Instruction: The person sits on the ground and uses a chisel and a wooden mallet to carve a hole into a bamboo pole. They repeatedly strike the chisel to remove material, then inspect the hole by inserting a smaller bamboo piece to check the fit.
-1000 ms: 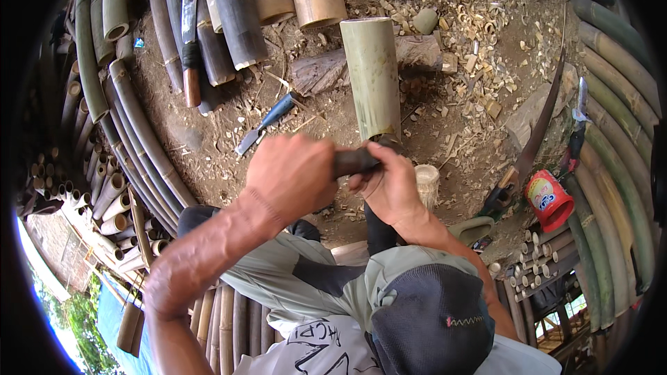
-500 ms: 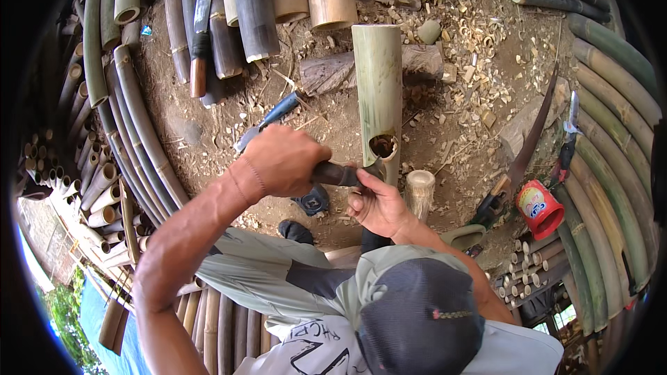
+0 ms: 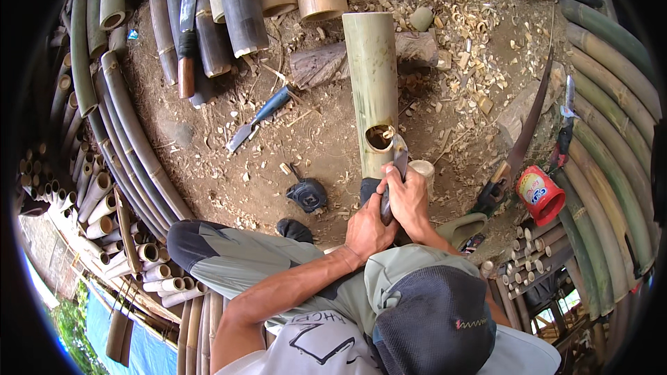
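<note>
A pale green bamboo tube (image 3: pixel 373 62) leans over a short log (image 3: pixel 321 67) and points away from me. Near its close end a round hole (image 3: pixel 379 138) is cut through the wall. Both my hands grip a knife (image 3: pixel 399 158) with a dark handle. Its blade tip is at the right rim of the hole, where a curled shaving (image 3: pixel 389 133) shows. My left hand (image 3: pixel 369 228) closes round the rear of the handle. My right hand (image 3: pixel 408 198) wraps it further forward, close to the blade. The tube's near end is partly hidden by my hands.
A blue-handled chisel (image 3: pixel 262 117) and a black tape measure (image 3: pixel 306 194) lie left on the shaving-strewn ground. A round wooden piece (image 3: pixel 422 169) stands beside my right hand. Rightward are a handsaw (image 3: pixel 524 139), a red container (image 3: pixel 540 196) and stacked bamboo poles (image 3: pixel 604 139).
My left hand has swung down and right, turning the knife so its blade points away from me. My right hand has moved from the blade end onto the handle.
</note>
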Available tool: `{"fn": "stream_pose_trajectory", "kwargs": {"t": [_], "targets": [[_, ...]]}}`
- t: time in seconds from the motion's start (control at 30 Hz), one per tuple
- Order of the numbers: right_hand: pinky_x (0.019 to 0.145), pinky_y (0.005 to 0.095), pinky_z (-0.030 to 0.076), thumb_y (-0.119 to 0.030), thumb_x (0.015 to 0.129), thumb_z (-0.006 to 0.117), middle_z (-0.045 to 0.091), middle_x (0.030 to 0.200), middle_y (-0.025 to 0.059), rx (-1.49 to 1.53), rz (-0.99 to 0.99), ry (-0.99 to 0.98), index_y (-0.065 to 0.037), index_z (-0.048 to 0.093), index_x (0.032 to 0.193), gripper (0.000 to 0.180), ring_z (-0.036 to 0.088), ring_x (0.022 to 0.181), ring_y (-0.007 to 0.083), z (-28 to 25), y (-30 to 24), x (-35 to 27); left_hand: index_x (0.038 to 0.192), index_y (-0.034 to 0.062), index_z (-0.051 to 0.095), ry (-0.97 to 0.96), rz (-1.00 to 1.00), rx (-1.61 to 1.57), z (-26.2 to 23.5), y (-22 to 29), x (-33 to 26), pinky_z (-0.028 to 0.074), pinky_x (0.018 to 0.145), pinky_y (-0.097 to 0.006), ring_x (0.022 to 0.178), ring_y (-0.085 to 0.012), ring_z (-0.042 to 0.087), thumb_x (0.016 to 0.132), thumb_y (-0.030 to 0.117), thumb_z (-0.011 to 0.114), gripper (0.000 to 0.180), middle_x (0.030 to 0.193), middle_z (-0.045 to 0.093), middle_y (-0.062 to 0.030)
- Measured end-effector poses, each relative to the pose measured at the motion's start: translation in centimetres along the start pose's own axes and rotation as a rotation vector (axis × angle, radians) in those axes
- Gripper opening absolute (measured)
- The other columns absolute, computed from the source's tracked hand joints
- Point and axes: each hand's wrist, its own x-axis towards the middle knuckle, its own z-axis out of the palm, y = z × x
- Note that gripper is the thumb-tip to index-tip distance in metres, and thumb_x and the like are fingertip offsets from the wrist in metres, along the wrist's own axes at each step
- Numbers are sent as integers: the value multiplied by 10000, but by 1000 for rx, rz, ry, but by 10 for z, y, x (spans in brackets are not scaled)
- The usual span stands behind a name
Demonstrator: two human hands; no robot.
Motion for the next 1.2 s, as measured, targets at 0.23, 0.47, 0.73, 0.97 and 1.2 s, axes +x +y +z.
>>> {"fn": "stream_pose_trajectory", "kwargs": {"t": [0.23, 0.47, 0.73, 0.97, 1.2], "targets": [[618, 297, 535, -299, 1035, 509, 686, 896, 58, 1201, 352, -687, -49, 599, 1147, 288, 583, 621, 106, 29, 7, 1, 987, 85, 563, -217, 533, 1110, -175, 37, 30, 524, 656, -381, 787, -249, 678, 825, 143, 644, 191, 855, 640, -76], [567, 295, 512, -241, 994, 575, 687, 896, 69, 950, 335, -541, 0, 634, 1161, 299, 481, 521, 81, 13, 5, 3, 1073, 90, 556, -529, 382, 809, -175, 18, 58, 553, 680, -436, 804, -312, 696, 734, 159, 703, 375, 929, 672, -117], [518, 240, 495, -268, 1014, 537, 717, 906, 87, 451, 59, -243, 5, 648, 1061, 299, 509, 511, 83, -7, 0, -11, 1023, 98, 539, 23, 591, 530, -89, -16, 24, 523, 690, -378, 747, -296, 669, 740, 153, 673, 318, 889, 636, -115], [617, 340, 562, -253, 1030, 510, 644, 827, 35, 1148, 379, -703, -9, 567, 1248, 333, 474, 491, 85, 17, -2, 1, 944, 87, 615, -458, 407, 975, -190, 60, 61, 544, 684, -404, 790, -305, 699, 774, 178, 663, 199, 828, 680, -122], [518, 244, 487, -218, 964, 596, 680, 781, 61, 608, 314, -368, 15, 664, 1067, 263, 447, 468, 56, 6, -6, 4, 1011, 84, 582, -407, 188, 447, -128, -12, 39, 552, 738, -506, 795, -395, 688, 731, 199, 679, 318, 836, 693, -190]]}}
